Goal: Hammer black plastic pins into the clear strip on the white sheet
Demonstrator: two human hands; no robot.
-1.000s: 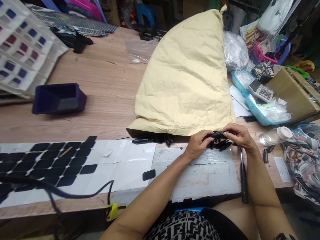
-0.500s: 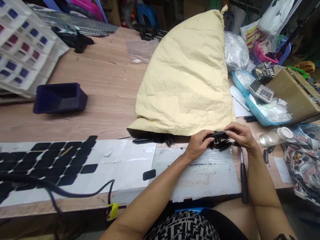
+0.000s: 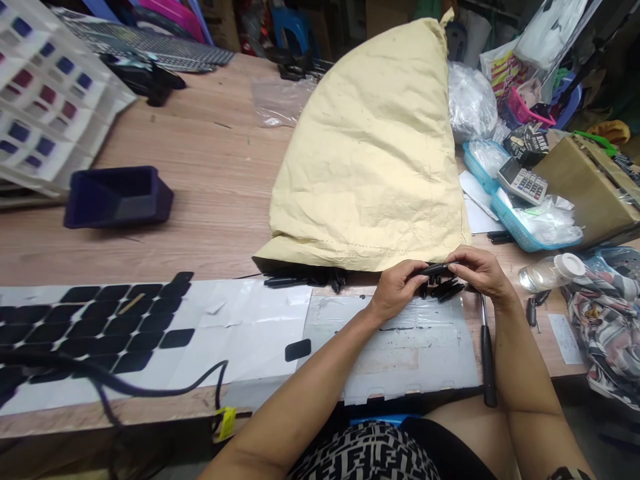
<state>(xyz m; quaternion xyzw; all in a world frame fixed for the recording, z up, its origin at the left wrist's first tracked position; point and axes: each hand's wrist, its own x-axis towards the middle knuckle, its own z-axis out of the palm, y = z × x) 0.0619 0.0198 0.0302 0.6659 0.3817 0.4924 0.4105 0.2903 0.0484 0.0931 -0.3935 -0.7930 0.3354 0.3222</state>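
Observation:
Between both hands is a slim black pen-like piece [image 3: 434,269], held level near the mouth of a yellow sack [image 3: 370,153]. My left hand [image 3: 397,288] pinches its left end. At the other end my right hand [image 3: 477,270] has thumb and forefinger closed, with a small metallic part, perhaps a spring, at the tips. Several similar black pieces [image 3: 449,291] lie just below, at the top edge of a grey board [image 3: 400,360]. More black pieces [image 3: 287,281] stick out from under the sack's lower edge. What the pieces are exactly is too small to tell.
A screwdriver-like tool with a black handle [image 3: 487,373] lies beside my right forearm. Further right are a clear jar [image 3: 550,272], blue baskets [image 3: 530,230] and a calculator [image 3: 523,180]. To the left are a dark purple bin [image 3: 117,197], black pads [image 3: 105,327] and a cable [image 3: 150,387].
My right hand has shifted very slightly left along the black piece. The view has drifted a little; otherwise the hands keep the same grip.

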